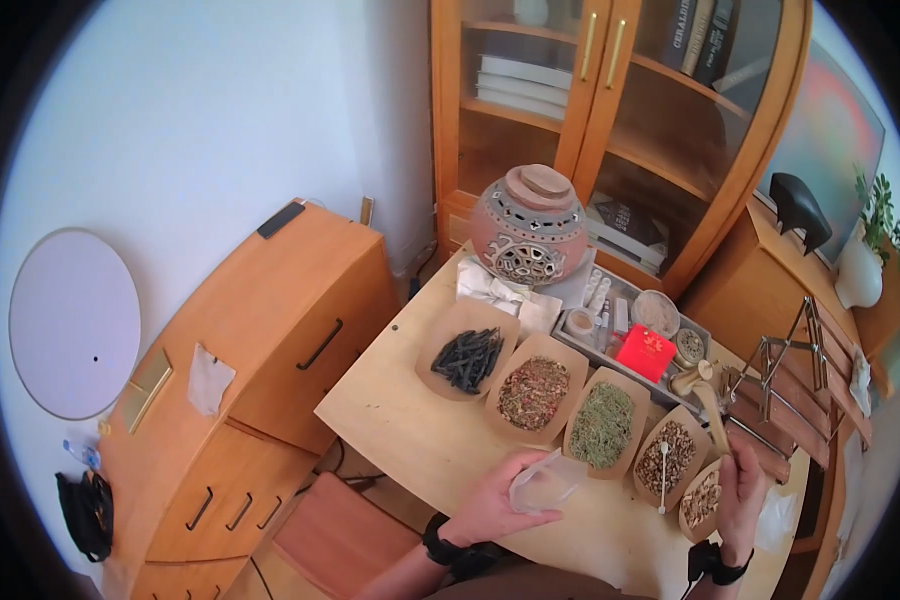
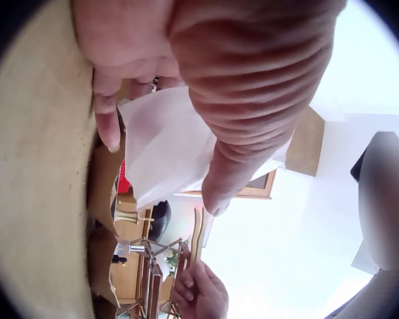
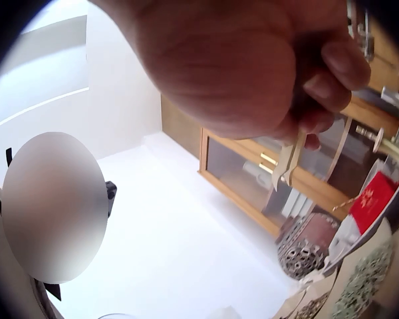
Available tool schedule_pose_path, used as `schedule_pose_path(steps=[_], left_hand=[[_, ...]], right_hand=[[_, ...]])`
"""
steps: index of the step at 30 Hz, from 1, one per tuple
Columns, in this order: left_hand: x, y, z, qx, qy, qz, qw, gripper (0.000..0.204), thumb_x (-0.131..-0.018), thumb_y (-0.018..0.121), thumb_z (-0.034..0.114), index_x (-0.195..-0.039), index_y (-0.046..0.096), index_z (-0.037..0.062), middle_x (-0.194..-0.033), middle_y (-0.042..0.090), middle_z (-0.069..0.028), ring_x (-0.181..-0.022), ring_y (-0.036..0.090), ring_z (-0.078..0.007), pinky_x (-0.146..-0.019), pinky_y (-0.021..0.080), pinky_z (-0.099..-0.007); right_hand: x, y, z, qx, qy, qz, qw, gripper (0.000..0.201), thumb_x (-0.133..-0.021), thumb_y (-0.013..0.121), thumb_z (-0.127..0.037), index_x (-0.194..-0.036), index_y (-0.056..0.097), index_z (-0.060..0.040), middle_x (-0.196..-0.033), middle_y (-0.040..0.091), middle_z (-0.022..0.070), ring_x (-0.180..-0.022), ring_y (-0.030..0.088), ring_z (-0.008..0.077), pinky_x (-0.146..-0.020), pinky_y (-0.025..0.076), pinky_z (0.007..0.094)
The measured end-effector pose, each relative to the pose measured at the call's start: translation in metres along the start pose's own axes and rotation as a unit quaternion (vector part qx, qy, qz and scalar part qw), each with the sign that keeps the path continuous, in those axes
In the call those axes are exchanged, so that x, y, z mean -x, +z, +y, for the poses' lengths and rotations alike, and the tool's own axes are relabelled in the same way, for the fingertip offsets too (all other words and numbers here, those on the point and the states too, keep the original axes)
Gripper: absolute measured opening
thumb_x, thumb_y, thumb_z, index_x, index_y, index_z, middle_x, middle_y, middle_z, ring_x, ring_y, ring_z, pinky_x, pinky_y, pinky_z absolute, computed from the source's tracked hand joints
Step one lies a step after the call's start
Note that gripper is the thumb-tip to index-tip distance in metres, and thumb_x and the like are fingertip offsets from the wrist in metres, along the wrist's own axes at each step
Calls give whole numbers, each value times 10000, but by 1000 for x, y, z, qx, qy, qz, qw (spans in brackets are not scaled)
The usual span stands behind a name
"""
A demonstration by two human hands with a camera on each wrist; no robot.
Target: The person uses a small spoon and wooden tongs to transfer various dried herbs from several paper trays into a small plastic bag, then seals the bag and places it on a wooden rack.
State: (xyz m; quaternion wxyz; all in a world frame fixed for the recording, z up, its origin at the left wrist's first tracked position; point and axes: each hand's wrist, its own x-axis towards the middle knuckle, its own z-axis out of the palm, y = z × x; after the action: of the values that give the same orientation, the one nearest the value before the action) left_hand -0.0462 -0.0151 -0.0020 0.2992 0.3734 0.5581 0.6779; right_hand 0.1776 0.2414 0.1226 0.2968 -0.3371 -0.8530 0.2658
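Note:
A translucent white pouch (image 1: 550, 482) is in my left hand (image 1: 495, 500), held between thumb and fingers; in the left wrist view the pouch (image 2: 166, 139) spreads between them. My right hand (image 1: 742, 495) grips light wooden tongs (image 1: 712, 415), whose two tips (image 3: 289, 166) point away from the fist in the right wrist view. Near the hands stand paper trays of dark sticks (image 1: 467, 360), reddish dried mix (image 1: 533, 393), green herb (image 1: 602, 425), brown pieces with a small white spoon (image 1: 663, 475), and pale chips (image 1: 702, 500).
Behind the trays, a grey box (image 1: 595, 350) holds a red packet (image 1: 646, 352), small jars and vials. A patterned clay pot (image 1: 530, 225) stands at the table's back. Folding wooden racks (image 1: 780, 400) are at the right, with a clear plastic bag (image 1: 776, 520) near the right hand.

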Motion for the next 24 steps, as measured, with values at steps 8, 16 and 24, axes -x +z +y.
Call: schedule_pose_path(steps=[8, 16, 24], left_hand=[[-1, -28, -1, -132, 97, 191, 968, 733, -767, 987, 198, -1358, 577, 54, -1318, 609, -112, -1231, 613, -245, -1065, 506, -397], [-3, -32, -1, -202, 137, 191, 951, 726, -774, 976, 230, -1362, 586, 61, -1305, 610, -125, -1208, 619, -277, -1036, 514, -408], [-4, -28, -5, -162, 128, 201, 958, 695, -766, 957, 228, -1364, 634, 84, -1279, 656, -126, -1214, 605, -342, -1045, 507, -449]], right_hand=[[-69, 65, -95, 38, -238, -178, 954, 221, -916, 709, 11, -1135, 690, -12, -982, 715, 215, -865, 690, 425, -734, 555, 446], [-97, 154, -134, 50, -231, -270, 933, 171, -976, 694, -159, -1102, 737, -51, -867, 728, 204, -826, 708, 421, -742, 560, 500], [-101, 181, -144, 77, -189, -345, 916, 241, -995, 650, -266, -1068, 788, -83, -876, 747, 212, -874, 726, 422, -804, 568, 537]])
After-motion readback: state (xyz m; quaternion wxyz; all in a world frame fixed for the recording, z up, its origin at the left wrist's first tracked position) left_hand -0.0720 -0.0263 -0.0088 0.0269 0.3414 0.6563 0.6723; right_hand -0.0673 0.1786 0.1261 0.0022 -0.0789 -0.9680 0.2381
